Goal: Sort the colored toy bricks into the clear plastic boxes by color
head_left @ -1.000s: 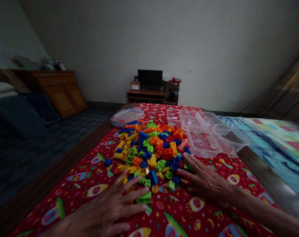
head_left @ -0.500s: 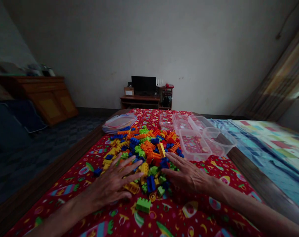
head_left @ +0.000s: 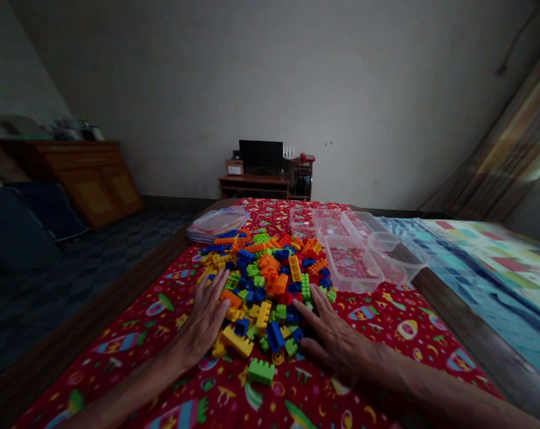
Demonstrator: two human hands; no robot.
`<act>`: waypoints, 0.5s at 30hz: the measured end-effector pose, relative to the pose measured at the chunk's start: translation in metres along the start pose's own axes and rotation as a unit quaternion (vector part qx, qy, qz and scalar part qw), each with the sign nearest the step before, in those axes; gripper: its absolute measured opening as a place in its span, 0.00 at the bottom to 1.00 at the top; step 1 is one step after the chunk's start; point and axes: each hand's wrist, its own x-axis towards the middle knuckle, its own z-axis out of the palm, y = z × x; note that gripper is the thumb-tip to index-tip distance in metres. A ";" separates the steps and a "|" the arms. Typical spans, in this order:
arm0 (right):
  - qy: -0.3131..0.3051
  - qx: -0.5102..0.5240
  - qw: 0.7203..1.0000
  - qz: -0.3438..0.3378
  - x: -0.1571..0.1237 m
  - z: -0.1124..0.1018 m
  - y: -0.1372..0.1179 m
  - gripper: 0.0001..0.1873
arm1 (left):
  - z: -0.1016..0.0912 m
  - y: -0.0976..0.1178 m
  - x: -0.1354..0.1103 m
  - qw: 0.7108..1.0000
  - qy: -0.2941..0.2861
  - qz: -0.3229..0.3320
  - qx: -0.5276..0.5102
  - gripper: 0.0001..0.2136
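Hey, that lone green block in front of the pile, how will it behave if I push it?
The green block looks like hard plastic, so it is probably stiff and light. It lies flat on the red cloth with boxy sides, so it should slide rather than roll. Its studs might catch on the pile.

Dim room. Plain grey wall [head_left: 296, 89]. Wooden cabinet [head_left: 91, 179] left. Low desk [head_left: 256, 180] with dark monitor [head_left: 261, 157] at far wall. Curtain [head_left: 511, 149] right, dark checkered floor [head_left: 95, 256].
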 end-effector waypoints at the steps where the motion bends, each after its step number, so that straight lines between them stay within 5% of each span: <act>1: 0.007 -0.010 1.000 -0.007 0.005 -0.001 0.000 0.34 | -0.001 0.006 0.003 1.000 -0.004 0.005 0.002 0.26; 5: 0.110 -0.080 0.990 -0.023 0.013 -0.011 0.006 0.27 | -0.017 0.000 0.013 1.000 0.015 0.007 0.011 0.25; 9: 0.217 -0.107 0.968 -0.070 0.035 -0.035 0.011 0.20 | -0.029 -0.047 0.039 0.998 0.059 -0.005 -0.001 0.26; 15: 0.202 -0.078 0.973 -0.083 0.133 -0.060 0.027 0.24 | -0.005 -0.111 0.096 0.982 0.052 -0.173 -0.060 0.38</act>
